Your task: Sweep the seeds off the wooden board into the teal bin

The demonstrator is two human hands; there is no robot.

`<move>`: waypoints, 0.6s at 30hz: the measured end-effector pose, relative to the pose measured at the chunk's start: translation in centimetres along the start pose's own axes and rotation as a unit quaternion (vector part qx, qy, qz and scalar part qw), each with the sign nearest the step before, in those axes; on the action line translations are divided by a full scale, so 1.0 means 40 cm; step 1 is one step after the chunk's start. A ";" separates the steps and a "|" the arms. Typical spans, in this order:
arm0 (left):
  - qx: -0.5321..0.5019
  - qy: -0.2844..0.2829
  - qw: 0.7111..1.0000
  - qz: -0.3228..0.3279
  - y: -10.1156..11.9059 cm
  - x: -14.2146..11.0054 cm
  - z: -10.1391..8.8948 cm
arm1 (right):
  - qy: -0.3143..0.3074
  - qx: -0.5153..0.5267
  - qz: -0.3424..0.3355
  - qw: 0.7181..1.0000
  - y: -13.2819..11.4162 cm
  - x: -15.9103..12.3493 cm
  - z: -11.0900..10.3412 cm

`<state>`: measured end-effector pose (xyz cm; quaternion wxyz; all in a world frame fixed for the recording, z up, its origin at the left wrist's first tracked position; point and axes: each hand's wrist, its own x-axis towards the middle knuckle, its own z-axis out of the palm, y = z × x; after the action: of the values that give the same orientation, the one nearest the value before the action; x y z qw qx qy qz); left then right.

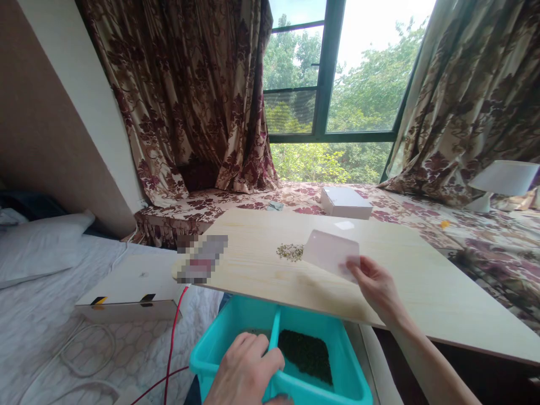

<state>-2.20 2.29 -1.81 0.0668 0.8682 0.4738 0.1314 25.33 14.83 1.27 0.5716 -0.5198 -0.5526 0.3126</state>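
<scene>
My right hand (375, 280) pinches the near right corner of a thin, pale translucent plastic sheet (331, 251). The sheet is held tilted over the wooden board (253, 281), its left edge beside a small scattered pile of yellowish-brown grains (289, 252). Below the board's near edge is a turquoise bin (354, 360) with two compartments. My left hand (248, 365) is curled over the bin's divider, gripping it; part of the thumb is cut off by the lower edge. Dark, fine granular material (306, 354) covers part of the right compartment's floor. My left hand hides much of the left compartment.
At the board's left end lies a pixelated object (203, 260), with a red cable (172, 337) running down beside it. A white box (130, 287) rests on the bed at left. Beyond the board are another white box (346, 202) and a table lamp (502, 180).
</scene>
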 end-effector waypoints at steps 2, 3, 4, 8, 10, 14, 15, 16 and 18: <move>-0.014 -0.007 0.999 -0.035 -0.009 -0.011 -0.011 | -0.004 -0.012 -0.001 1.000 0.012 0.023 0.004; -0.018 -0.010 0.999 -0.047 -0.011 -0.014 -0.014 | -0.008 -0.016 -0.003 1.000 0.016 0.030 0.008; -0.019 -0.015 0.998 -0.058 -0.012 -0.016 -0.017 | -0.011 -0.019 -0.006 1.000 0.019 0.034 0.014; -0.020 -0.041 0.996 -0.078 -0.012 -0.014 -0.029 | -0.014 -0.029 -0.021 0.999 0.029 0.041 0.030; -0.027 -0.047 0.995 -0.088 -0.011 -0.013 -0.036 | -0.019 -0.039 -0.027 0.999 0.033 0.042 0.030; -0.032 -0.040 0.993 -0.107 -0.006 -0.012 -0.044 | -0.030 -0.044 -0.022 0.998 0.031 0.038 0.021; -0.029 -0.035 0.993 -0.112 -0.004 -0.011 -0.046 | -0.030 -0.040 -0.020 0.999 0.028 0.036 0.019; -0.025 -0.028 0.992 -0.117 -0.002 -0.011 -0.047 | -0.029 -0.035 -0.017 0.999 0.026 0.035 0.018; -0.020 -0.023 0.992 -0.118 -0.001 -0.012 -0.048 | -0.025 -0.025 -0.014 0.999 0.024 0.035 0.018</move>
<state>-3.04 1.91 -0.06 0.1101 0.8073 0.5689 0.1116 25.12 16.57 0.70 0.5482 -0.5185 -0.5817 0.3038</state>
